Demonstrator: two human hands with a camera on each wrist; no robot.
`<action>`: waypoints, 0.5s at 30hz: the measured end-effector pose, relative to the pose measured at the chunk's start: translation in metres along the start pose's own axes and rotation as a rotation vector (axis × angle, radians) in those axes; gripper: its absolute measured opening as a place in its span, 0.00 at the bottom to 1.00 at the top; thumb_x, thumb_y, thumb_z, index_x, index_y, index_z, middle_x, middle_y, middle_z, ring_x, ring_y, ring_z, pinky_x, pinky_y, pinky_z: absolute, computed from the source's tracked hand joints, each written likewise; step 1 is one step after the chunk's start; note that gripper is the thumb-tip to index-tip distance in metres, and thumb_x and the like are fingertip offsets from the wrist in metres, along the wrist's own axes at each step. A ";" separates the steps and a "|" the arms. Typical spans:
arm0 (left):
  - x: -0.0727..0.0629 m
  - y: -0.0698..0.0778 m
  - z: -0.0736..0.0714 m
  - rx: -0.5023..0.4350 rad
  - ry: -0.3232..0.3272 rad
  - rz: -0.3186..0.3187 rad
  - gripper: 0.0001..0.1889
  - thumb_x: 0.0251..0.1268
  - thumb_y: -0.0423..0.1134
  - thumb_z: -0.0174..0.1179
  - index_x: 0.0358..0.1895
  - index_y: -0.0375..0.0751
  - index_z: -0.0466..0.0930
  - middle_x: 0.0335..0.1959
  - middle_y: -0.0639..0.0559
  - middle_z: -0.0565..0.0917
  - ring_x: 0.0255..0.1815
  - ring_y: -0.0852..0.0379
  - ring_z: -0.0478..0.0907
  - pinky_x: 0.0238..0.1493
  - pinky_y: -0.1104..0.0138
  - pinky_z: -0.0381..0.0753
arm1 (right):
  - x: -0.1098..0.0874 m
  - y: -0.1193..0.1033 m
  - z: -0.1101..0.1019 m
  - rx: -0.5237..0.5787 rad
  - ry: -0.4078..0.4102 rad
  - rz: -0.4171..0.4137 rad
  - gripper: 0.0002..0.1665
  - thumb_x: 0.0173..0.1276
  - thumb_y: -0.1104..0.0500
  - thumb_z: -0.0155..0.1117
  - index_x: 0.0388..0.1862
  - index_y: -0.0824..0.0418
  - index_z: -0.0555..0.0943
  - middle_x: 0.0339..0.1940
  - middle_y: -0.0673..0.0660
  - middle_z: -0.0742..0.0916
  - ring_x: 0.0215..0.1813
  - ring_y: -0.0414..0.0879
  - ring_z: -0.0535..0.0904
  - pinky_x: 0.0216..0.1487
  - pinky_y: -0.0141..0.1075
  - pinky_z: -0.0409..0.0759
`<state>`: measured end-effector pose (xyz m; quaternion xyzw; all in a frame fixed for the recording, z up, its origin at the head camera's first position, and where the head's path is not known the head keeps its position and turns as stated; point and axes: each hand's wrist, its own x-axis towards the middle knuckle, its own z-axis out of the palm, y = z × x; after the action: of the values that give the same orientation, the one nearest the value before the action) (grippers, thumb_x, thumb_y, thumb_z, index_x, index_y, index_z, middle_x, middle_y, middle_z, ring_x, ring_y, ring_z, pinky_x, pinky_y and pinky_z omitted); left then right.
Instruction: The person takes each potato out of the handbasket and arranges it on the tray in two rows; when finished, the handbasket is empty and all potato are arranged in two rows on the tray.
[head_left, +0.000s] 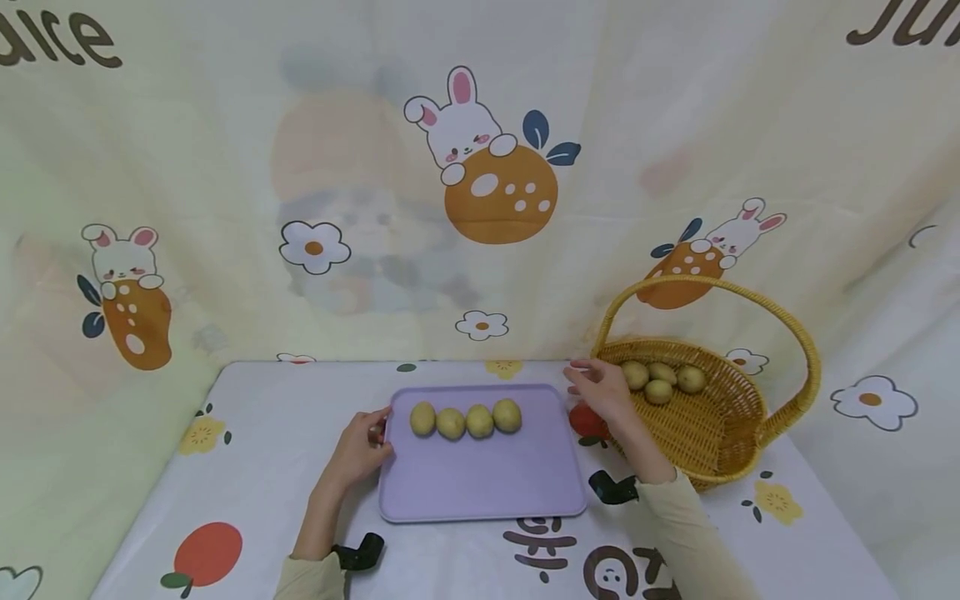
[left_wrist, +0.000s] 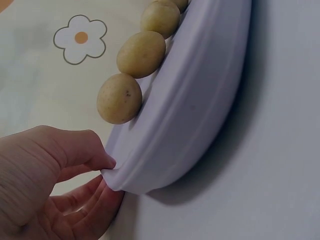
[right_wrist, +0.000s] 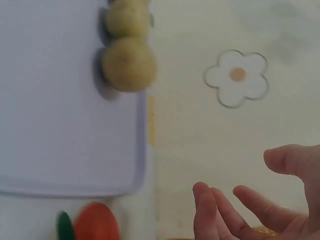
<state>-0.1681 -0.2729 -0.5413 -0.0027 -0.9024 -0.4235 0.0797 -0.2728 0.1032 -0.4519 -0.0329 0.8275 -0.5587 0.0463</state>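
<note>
Several potatoes (head_left: 480, 421) lie side by side in a row across the far part of a lilac tray (head_left: 480, 483). My left hand (head_left: 362, 450) pinches the tray's left edge; in the left wrist view the thumb (left_wrist: 100, 159) presses on top of the rim, with fingers below. Over the gap between tray and basket, my right hand (head_left: 606, 390) is raised with spread, slightly bent fingers and nothing in them. It is close to the left rim of a yellow wicker basket (head_left: 697, 433), where several more potatoes (head_left: 658, 392) sit toward the back.
The basket's tall arched handle (head_left: 810, 358) stands up at the right. A white cloth printed with fruit and flowers covers the table (head_left: 277, 442). Behind it hangs a patterned curtain (head_left: 360, 317). A dark device (head_left: 613, 487) is worn at the right wrist, another (head_left: 362, 552) at the left.
</note>
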 end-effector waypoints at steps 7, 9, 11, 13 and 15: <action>0.002 0.000 -0.002 0.011 0.007 0.011 0.32 0.46 0.23 0.63 0.62 0.25 0.73 0.38 0.41 0.75 0.35 0.51 0.78 0.40 0.63 0.76 | 0.004 -0.007 -0.030 0.005 0.056 0.002 0.25 0.72 0.56 0.59 0.60 0.73 0.76 0.38 0.56 0.85 0.35 0.40 0.81 0.35 0.32 0.79; 0.001 0.000 -0.002 0.004 0.008 0.014 0.32 0.46 0.23 0.63 0.62 0.24 0.73 0.38 0.41 0.76 0.35 0.51 0.78 0.39 0.63 0.77 | 0.006 -0.004 -0.040 -0.042 0.082 0.005 0.26 0.72 0.55 0.58 0.61 0.73 0.76 0.39 0.57 0.86 0.34 0.39 0.81 0.35 0.32 0.79; 0.001 0.000 -0.002 -0.001 0.009 0.024 0.32 0.45 0.22 0.63 0.62 0.24 0.73 0.38 0.40 0.76 0.35 0.51 0.78 0.39 0.63 0.77 | 0.007 0.001 -0.051 -0.082 0.103 0.023 0.27 0.72 0.55 0.57 0.61 0.73 0.76 0.38 0.59 0.85 0.32 0.37 0.81 0.34 0.32 0.79; 0.000 -0.001 -0.002 -0.001 0.008 0.034 0.32 0.45 0.22 0.63 0.62 0.23 0.73 0.38 0.40 0.76 0.34 0.51 0.78 0.40 0.62 0.77 | 0.007 0.009 -0.062 -0.125 0.121 0.050 0.27 0.73 0.54 0.56 0.61 0.74 0.75 0.40 0.61 0.85 0.33 0.38 0.79 0.33 0.33 0.78; -0.001 -0.001 -0.002 0.000 0.009 0.040 0.32 0.45 0.22 0.63 0.61 0.23 0.74 0.37 0.41 0.76 0.34 0.51 0.78 0.41 0.61 0.76 | 0.007 0.017 -0.073 -0.159 0.135 0.092 0.29 0.73 0.53 0.55 0.62 0.74 0.75 0.43 0.65 0.84 0.36 0.43 0.80 0.33 0.33 0.78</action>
<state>-0.1671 -0.2748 -0.5408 -0.0189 -0.9018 -0.4218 0.0922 -0.2876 0.1758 -0.4413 0.0392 0.8711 -0.4893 0.0130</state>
